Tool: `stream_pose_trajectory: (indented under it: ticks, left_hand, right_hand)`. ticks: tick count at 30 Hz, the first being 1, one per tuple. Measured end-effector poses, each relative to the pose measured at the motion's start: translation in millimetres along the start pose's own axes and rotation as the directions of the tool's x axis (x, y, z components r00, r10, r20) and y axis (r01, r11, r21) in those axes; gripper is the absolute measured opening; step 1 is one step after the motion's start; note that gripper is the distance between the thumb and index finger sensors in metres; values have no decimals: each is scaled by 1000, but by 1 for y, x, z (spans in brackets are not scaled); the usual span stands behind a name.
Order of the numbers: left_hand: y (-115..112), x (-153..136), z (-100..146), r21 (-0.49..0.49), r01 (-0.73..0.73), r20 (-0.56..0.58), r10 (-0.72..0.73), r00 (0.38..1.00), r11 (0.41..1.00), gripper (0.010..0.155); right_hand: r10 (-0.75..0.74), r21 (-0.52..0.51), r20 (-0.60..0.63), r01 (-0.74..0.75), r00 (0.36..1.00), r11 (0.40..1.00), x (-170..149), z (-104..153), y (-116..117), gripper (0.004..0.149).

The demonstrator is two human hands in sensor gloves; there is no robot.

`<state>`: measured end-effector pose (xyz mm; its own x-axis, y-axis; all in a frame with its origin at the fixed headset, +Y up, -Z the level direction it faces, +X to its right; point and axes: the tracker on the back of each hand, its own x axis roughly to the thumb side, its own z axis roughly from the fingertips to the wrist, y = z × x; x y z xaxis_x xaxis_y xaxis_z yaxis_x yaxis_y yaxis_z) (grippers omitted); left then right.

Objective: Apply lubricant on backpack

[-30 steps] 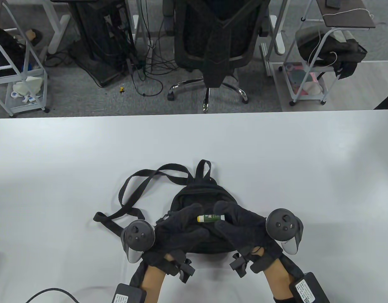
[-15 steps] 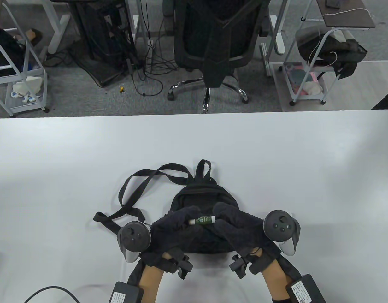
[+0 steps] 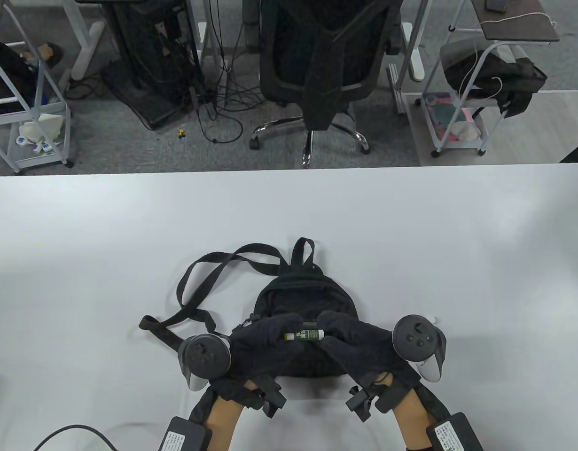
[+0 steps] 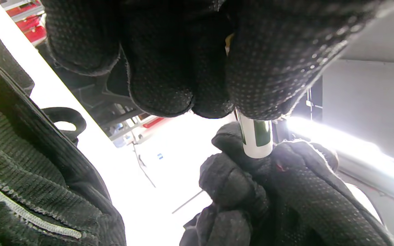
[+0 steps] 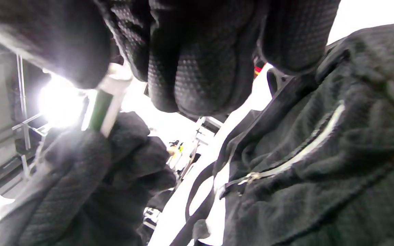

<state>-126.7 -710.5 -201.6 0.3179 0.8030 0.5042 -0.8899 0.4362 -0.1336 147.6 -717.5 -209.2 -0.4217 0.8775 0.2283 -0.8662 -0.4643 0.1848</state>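
Green and white, the small lubricant tube (image 3: 304, 335) lies level between the two gloved hands, just above the black backpack (image 3: 304, 296). The left hand (image 3: 263, 340) grips one end of it with curled fingers (image 4: 183, 68); the right hand (image 3: 352, 340) grips the other end, and in the left wrist view the white end of the tube (image 4: 255, 136) sinks into the right glove's fingertips (image 4: 303, 164). In the right wrist view the tube (image 5: 103, 109) shows as a blurred green strip between both gloves, against strong backlight.

The backpack sits near the table's front edge, top handle pointing away from the person. Its shoulder straps (image 3: 199, 286) trail off to the left across the white table (image 3: 411, 244). A pale zipper line (image 5: 299, 157) runs across its knitted fabric, close under the right hand. Both hands hover over the lower part of the bag; whether they touch it cannot be told.

Beyond the table's far edge stands a black office chair (image 3: 322, 61), with white wire carts to either side on grey carpet.
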Motion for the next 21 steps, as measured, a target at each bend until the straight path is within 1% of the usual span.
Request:
stream_pose_trajectory:
  ticks: [1,2,4,5,7,12,14,16,18,19,21]
  left_hand:
    - [-1,1,0,-3,-3,5,3,1000,1000,52]
    - [-1,2,1,0,-4,11,4,1000,1000,52]
    - [-1,2,0,-1,14,15,-14,1000,1000,52]
    - [-1,2,1,-2,13,15,-13,1000,1000,52]
    - [0,1,1,1,-9,11,9,1000,1000,52]
    - [0,0,0,0,-22,2,22,1000,1000,52]
    - [-3,0,-1,-14,-22,2,22,1000,1000,52]
    - [-4,0,0,-8,-19,1,19,1000,1000,52]
    - [-3,0,1,-5,-14,3,14,1000,1000,52]
    - [-1,0,2,-1,-9,5,9,1000,1000,52]
    - [1,2,4,11,-6,10,6,1000,1000,52]
  right_hand:
    - [19,-3,-6,-19,1000,1000,-1,0,0,58]
    - [29,4,-7,-29,1000,1000,-3,-1,2,56]
    - [-12,30,4,11,1000,999,-1,-1,5,48]
    - [-20,31,8,20,1000,999,-1,-2,5,46]
    - [-24,39,18,23,1000,999,0,-2,5,48]
    - [-17,28,10,17,1000,999,-2,-2,4,57]
    - [-2,30,9,2,1000,1000,-1,-2,5,49]
    - [10,29,14,-11,1000,1000,-1,-3,4,48]
    - [-28,63,20,27,999,998,-3,-4,4,51]
    - [-61,81,19,59,998,995,-6,-5,5,54]
    - [-70,89,8,69,997,994,-9,-4,6,62]
